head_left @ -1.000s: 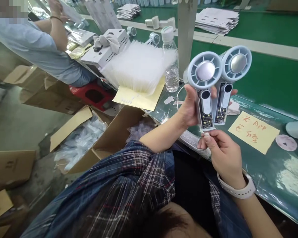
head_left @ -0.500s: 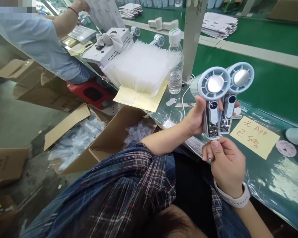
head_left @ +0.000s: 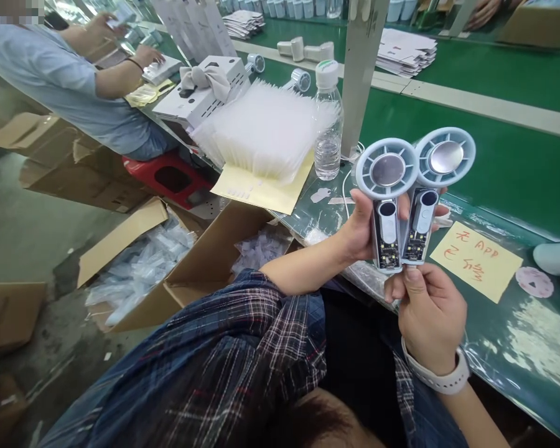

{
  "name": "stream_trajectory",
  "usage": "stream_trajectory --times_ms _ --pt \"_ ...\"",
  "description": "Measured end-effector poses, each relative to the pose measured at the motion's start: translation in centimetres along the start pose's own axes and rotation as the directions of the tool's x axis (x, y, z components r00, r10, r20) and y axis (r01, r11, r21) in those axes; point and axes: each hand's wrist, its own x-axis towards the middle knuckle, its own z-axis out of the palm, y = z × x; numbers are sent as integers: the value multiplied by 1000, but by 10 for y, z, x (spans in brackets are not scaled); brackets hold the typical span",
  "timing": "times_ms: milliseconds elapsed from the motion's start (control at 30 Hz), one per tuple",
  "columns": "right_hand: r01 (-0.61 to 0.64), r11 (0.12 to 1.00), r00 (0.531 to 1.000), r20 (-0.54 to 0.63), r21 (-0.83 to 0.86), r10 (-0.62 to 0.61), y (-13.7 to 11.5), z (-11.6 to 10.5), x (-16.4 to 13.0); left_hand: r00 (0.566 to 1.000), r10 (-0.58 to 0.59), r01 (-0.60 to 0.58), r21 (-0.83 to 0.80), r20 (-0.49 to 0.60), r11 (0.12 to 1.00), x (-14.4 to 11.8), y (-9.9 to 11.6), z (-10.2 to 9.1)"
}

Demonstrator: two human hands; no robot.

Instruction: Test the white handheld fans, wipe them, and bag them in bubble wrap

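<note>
My left hand (head_left: 360, 229) is wrapped round two pale blue handheld fans, held side by side above the bench. Both the left fan (head_left: 388, 224) and the right fan (head_left: 419, 223) have round ribbed heads with silvery centres, small dark oval displays and exposed circuit boards in their handles. My right hand (head_left: 433, 314), wearing a white wristband, is closed in a pinch right under the bottom end of the right fan. What its fingertips hold is mostly hidden; a small pale bit shows there.
On the bench lie a yellow note (head_left: 478, 260), a round pink sticker (head_left: 534, 282), a water bottle (head_left: 327, 124) and a stack of white translucent sleeves (head_left: 266, 127). Open cartons (head_left: 205, 261) with bagged parts stand at left. A co-worker (head_left: 93, 93) sits beyond on a red stool.
My pinching right hand has shifted from the left fan's bottom end to the right fan's. The fans have spread apart and tilted, and the left display's light marks are gone. The co-worker's arms have lowered.
</note>
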Motion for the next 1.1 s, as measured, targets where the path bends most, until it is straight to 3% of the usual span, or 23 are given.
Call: stream_trajectory --times_ms 100,200,267,333,400,467,567,667,733,800,867,900,967,1000,1100 --pt "-56 996 998 -15 62 57 5 2 -1 1000 19 -18 26 -16 999 2 -6 -5" --pt "-68 998 998 -14 -8 68 9 0 -2 998 56 -58 95 19 994 0 -12 -7" --pt "0 987 1000 8 -160 1 7 -5 -4 994 92 -100 140 64 985 -2 -13 -7" --pt "166 933 986 73 -319 -150 1 -13 -3 989 137 -144 141 57 979 -2 -10 -8" --pt "333 814 943 160 -477 -292 -4 -26 8 981 194 -190 138 -14 972 -2 -3 -11" --pt "396 637 914 223 -661 -338 -4 -40 36 963 250 -229 186 -97 955 -3 5 -17" --pt "306 358 940 219 -882 -263 11 -54 101 960 249 -204 291 -130 935 -11 11 -29" --pt "240 288 966 197 -927 -170 24 -56 156 989 124 -89 331 -85 939 -24 7 -46" --pt "250 288 957 192 -924 -217 18 -53 169 996 44 -15 340 -77 940 -31 2 -57" --pt "307 307 907 180 -901 -380 -1 -50 161 997 -25 47 332 -70 942 -35 -2 -65" --pt "397 386 832 148 -833 -535 -28 -47 144 991 -131 135 316 -35 939 -37 -5 -70" --pt "445 458 817 141 -769 -559 -41 -45 134 979 -204 194 313 -1 930 -37 -7 -71" --pt "525 626 839 228 -576 -494 -62 -39 121 927 -364 319 320 91 892 -37 -10 -69" --pt "531 705 847 333 -471 -415 -69 -36 118 892 -432 373 323 133 870 -37 -12 -68" --pt "381 860 782 615 -341 -103 -75 -34 121 793 -574 498 327 204 803 -39 -18 -65"
